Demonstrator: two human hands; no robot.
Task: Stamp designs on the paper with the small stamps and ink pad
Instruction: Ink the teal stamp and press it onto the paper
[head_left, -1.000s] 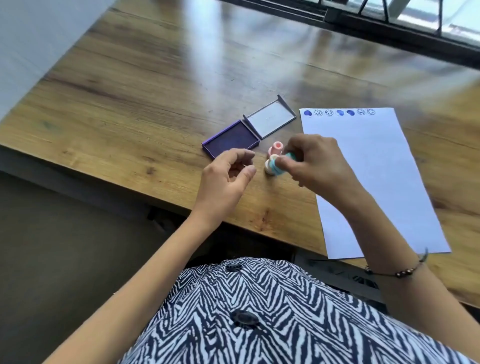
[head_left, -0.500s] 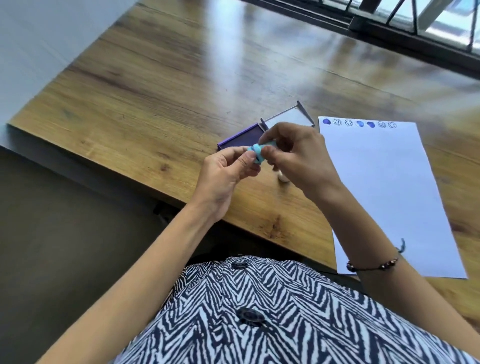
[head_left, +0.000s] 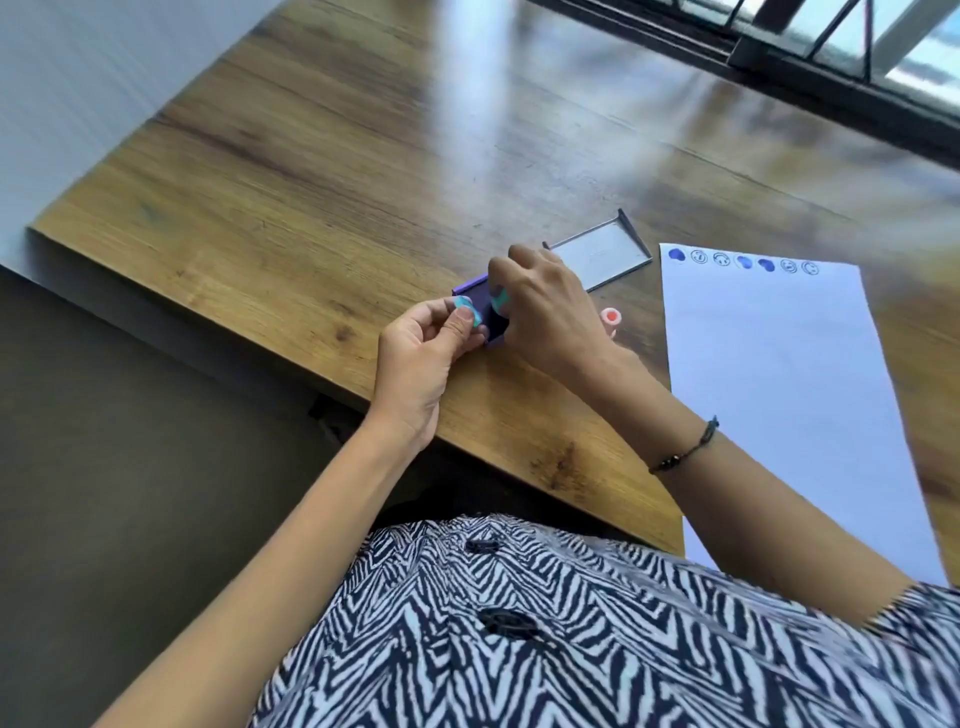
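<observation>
While left hand (head_left: 421, 353) pinches round teal cap (head_left: 464, 306), right hand (head_left: 545, 312) grips teal stamp (head_left: 501, 300) over purple ink pad (head_left: 493, 325) — wooden table (head_left: 311, 182).

A wooden table (head_left: 322, 171) with brown grain fills the view, glossy with daylight reflections near its far edge. Beyond that edge runs a dark-framed window (head_left: 831, 47). A grey-brown floor (head_left: 104, 493) lies below the near edge.

Both hands crowd the ink pad (head_left: 493, 317); pink stamp (head_left: 611, 317) stands, apparently, beside the bare paper (head_left: 789, 395).
</observation>
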